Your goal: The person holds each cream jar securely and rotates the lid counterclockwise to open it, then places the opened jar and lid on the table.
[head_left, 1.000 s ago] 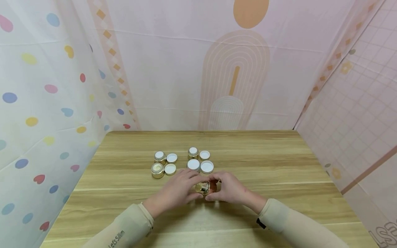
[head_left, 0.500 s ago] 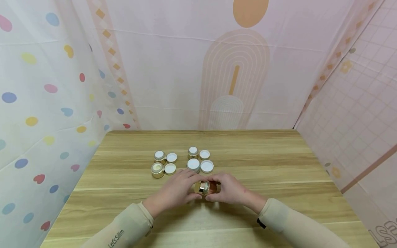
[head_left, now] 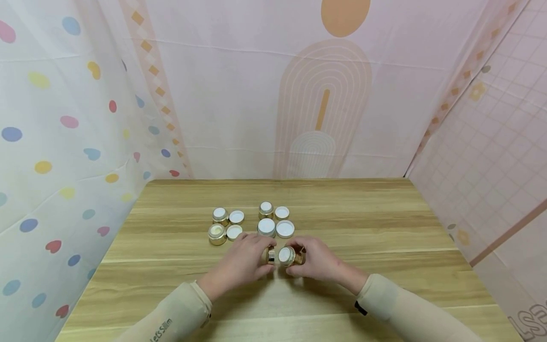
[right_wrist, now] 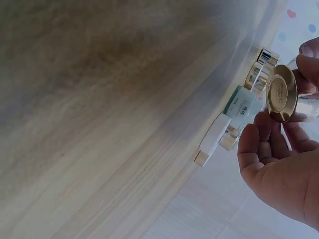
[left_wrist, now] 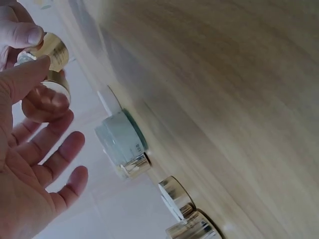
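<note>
In the head view my left hand (head_left: 248, 256) grips a gold lid (head_left: 270, 256) between thumb and fingers. Just right of it, my right hand (head_left: 314, 259) holds a small gold cosmetic jar (head_left: 287, 256), tilted so that its white top faces left and up. A narrow gap separates lid and jar. From the left wrist, the lid (left_wrist: 47, 102) shows a coppery reflection, with the jar (left_wrist: 56, 50) behind it. In the right wrist view the jar's embossed gold base (right_wrist: 280, 94) faces the camera, the right fingers beneath it.
Beyond the hands stand a cream-filled gold jar (head_left: 217, 234) and another gold jar (head_left: 220, 216), lids (head_left: 234, 232) beside them. Right of these are a pale green jar (head_left: 267, 228) with its white-lined lid (head_left: 285, 229), and a small jar (head_left: 266, 210) with its lid (head_left: 282, 213).
Lid and jar, joined in the earlier frames, have come apart. The left hand has drawn the lid left, and the jar's white top has come into view in the right hand.
</note>
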Action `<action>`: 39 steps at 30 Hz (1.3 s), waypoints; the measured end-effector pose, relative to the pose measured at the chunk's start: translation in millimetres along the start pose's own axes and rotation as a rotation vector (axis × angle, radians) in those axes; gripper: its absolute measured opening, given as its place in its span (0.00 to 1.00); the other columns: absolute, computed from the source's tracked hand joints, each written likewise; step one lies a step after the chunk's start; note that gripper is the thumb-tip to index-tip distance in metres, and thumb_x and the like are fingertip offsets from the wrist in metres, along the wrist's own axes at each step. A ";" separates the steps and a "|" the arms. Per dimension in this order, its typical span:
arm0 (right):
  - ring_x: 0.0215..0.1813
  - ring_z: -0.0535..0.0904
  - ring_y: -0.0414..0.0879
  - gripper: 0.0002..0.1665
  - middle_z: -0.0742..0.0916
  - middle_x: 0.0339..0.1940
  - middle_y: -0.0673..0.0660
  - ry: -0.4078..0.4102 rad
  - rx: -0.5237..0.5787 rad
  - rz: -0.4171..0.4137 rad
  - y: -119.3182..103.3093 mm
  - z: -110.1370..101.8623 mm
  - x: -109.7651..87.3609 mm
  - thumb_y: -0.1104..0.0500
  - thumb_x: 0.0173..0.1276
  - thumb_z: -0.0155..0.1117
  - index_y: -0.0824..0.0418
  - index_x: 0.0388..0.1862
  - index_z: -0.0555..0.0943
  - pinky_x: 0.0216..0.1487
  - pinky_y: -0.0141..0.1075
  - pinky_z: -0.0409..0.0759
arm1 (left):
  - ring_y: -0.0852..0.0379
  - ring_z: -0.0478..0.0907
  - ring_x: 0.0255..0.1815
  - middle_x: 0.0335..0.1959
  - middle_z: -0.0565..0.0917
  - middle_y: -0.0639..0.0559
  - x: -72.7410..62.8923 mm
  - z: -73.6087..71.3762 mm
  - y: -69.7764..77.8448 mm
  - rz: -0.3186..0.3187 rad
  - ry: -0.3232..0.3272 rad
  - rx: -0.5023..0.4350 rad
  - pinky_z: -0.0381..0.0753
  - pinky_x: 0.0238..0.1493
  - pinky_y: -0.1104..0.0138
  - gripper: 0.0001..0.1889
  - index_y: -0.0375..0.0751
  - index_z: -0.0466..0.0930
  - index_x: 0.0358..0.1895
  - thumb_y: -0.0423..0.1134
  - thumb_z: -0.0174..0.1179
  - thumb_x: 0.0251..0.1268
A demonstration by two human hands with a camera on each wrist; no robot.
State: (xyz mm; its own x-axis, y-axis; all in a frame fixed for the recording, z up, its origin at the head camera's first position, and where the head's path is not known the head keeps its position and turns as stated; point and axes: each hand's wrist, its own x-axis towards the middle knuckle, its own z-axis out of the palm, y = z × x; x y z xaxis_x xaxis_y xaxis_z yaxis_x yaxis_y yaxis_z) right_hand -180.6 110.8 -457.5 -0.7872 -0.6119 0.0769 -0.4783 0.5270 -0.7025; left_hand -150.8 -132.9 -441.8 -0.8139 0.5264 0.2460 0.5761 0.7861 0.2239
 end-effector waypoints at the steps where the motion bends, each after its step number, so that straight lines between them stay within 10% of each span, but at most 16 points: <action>1: 0.48 0.83 0.40 0.26 0.89 0.46 0.47 0.010 0.004 0.008 0.5 -0.2 0.0 0.58 0.57 0.84 0.54 0.55 0.86 0.53 0.34 0.82 | 0.45 0.86 0.59 0.54 0.91 0.49 -0.2 0.8 -0.2 -0.012 0.000 0.000 0.77 0.64 0.48 0.28 0.44 0.82 0.59 0.48 0.80 0.58; 29: 0.50 0.83 0.42 0.27 0.89 0.46 0.49 0.087 -0.024 0.154 12.0 -8.1 2.8 0.57 0.57 0.84 0.58 0.55 0.85 0.52 0.36 0.81 | 0.47 0.80 0.46 0.33 0.86 0.58 16.2 27.1 4.1 -0.153 0.022 -0.021 0.75 0.54 0.52 0.20 0.48 0.79 0.42 0.46 0.81 0.53; 39: 0.53 0.85 0.48 0.28 0.91 0.49 0.56 0.172 -0.014 0.288 36.3 -34.4 13.8 0.56 0.59 0.85 0.63 0.57 0.85 0.58 0.47 0.85 | 0.46 0.82 0.48 0.46 0.91 0.50 66.7 30.6 20.8 -0.182 0.042 -0.054 0.81 0.55 0.53 0.27 0.44 0.81 0.60 0.48 0.78 0.60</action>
State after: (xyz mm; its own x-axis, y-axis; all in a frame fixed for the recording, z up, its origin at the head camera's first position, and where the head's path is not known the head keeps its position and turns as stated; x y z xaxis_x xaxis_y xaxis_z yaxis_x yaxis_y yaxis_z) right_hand -222.2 141.9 -457.6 -0.9444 -0.3288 -0.0042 -0.2310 0.6726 -0.7030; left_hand -195.4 -71.5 -449.7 -0.9016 0.3624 0.2360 0.4242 0.8477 0.3185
